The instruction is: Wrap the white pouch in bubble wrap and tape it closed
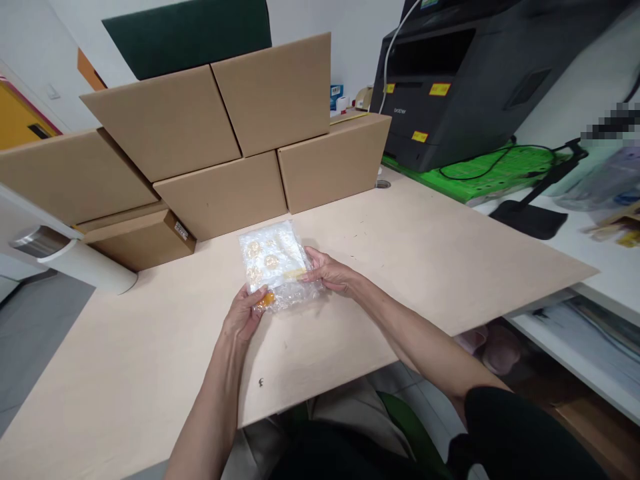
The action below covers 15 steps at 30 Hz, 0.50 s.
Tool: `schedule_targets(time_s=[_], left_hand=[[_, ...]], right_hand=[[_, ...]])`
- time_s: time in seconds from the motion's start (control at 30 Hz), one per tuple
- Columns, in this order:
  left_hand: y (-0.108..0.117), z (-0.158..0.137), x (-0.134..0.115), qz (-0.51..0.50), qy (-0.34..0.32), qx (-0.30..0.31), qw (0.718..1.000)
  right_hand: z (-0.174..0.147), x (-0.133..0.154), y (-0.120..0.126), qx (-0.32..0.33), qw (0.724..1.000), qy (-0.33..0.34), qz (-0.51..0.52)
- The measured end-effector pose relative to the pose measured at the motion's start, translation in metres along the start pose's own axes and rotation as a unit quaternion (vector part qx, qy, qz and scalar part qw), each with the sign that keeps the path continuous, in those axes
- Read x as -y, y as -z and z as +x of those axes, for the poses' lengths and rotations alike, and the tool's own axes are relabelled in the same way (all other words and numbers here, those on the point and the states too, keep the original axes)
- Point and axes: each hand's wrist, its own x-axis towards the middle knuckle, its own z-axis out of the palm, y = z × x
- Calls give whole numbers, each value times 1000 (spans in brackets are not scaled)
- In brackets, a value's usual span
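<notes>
A flat, squarish packet (pixel 275 257) in clear bubble wrap is held a little above the table, or rests on it; I cannot tell which. Its pale silvery face carries several round gold-orange marks, and an orange patch shows at its lower left corner. My left hand (pixel 245 315) grips that lower left corner, thumb on top. On the right edge, my right hand (pixel 327 272) pinches the packet with the thumb above and the fingers partly hidden beneath. Loose bubble wrap (pixel 295 295) hangs from the near edge between both hands.
Brown cardboard boxes (pixel 225 190) are stacked along the back of the wooden table (pixel 400 253), with a dark green box (pixel 195 37) on top. A white cylinder (pixel 95 267) stands at left. A dark printer (pixel 440 87) and a black stand (pixel 530 217) are at right.
</notes>
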Motion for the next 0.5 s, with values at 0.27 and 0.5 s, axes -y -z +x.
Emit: schedule_targets(time_s=[0.27, 0.5], left_hand=[[-1, -2, 4, 46, -50, -9, 998], [-1, -3, 9, 77, -51, 42, 995]], right_hand=[[1, -3, -1, -24, 999, 17, 32], [16, -15, -5, -175, 981, 10, 82]])
